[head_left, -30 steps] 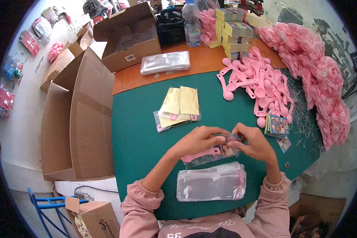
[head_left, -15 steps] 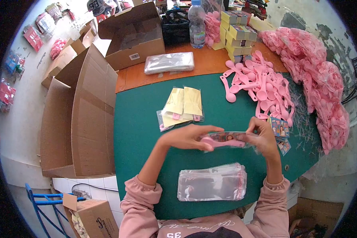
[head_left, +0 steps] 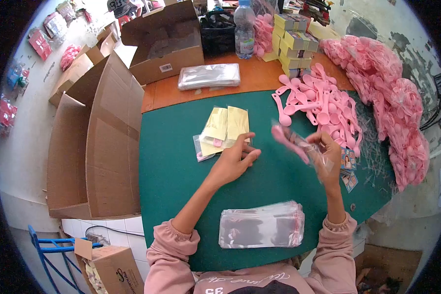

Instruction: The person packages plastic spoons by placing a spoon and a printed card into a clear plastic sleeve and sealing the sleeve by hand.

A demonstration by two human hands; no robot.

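My right hand (head_left: 328, 159) grips one end of a clear plastic bag with a pink spoon (head_left: 293, 143) inside, held tilted above the green table; it is slightly blurred. My left hand (head_left: 236, 159) is off the bag, its fingers apart, beside several filled bags with yellow cards (head_left: 237, 122). Close in front of my body lies a stack of flat clear bags (head_left: 259, 226). Small printed cards (head_left: 349, 164) lie partly hidden behind my right hand. Beyond it is a heap of loose pink spoons (head_left: 323, 105).
Big clear sacks of pink spoons (head_left: 402, 108) line the right edge. At the back stand bundled card stacks (head_left: 295, 46), a water bottle (head_left: 244, 32) and another pack of clear bags (head_left: 209, 77). Open cardboard boxes (head_left: 113, 142) flank the table's left side.
My left hand has let go of the bagged spoon and moved left and up towards the filled bags. My right hand has kept the bag, which has swung from level to tilted.
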